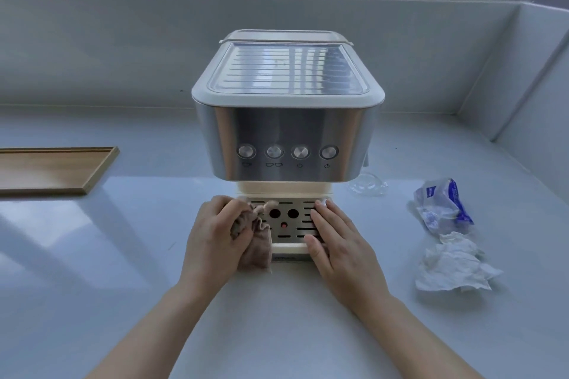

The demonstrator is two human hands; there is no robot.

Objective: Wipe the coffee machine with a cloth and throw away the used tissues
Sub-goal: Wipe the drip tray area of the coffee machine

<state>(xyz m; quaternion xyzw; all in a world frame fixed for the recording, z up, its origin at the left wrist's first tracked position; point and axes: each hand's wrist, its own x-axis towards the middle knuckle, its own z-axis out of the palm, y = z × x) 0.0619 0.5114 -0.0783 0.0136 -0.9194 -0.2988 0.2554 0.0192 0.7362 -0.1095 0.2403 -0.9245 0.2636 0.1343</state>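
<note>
Now cloth (253, 237) bunched under left hand (215, 237).

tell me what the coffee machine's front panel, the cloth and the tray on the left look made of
Coffee machine front panel: looks like brushed stainless steel, with soft vertical reflections; its top rim seems matte cream plastic.
Cloth, gripped in the left hand: soft pinkish-brown woven fabric, judging by its folds and limp drape.
Tray: apparently wood or wood veneer, with warm brown grain and a raised lip.
</note>
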